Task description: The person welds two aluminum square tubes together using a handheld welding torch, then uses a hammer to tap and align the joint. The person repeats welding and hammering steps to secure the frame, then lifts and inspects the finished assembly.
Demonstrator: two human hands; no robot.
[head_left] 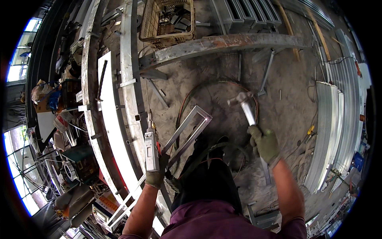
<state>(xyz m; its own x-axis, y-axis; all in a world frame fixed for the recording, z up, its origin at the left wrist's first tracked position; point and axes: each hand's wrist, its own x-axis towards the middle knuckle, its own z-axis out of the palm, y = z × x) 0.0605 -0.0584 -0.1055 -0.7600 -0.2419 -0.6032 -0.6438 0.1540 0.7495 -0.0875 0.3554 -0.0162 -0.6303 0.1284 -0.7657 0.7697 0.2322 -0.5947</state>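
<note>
Left hand: the gloved left hand [156,175] is closed round a grey tube [151,150], which stands nearly upright out of the fist, with a thinner tip pointing away from the person.
Right hand: the gloved right hand [265,144] is closed round the handle of a hammer [243,104], raised over the floor.
Hammer: its long axis runs up and slightly left from the fist; the head sits at the far end, blurred, above the hand and well apart from the frame.
Frame: an open rectangular metal frame [190,129] lies between the two hands, its long axis slanting from lower left to upper right; its near end is just beside the left hand, its far corner points toward the hammer.
Key relation: the frame lies left of and below the hammer head; the left hand is far nearer to it than the right.
Floor: a dusty concrete floor [286,99] carries a looping hose [187,97] and loose metal strips.
Around: a long curved steel beam [223,43] lies beyond, a basket [148,24] of metal parts above it, and stacked sheet profiles [328,131] to the right.
</note>
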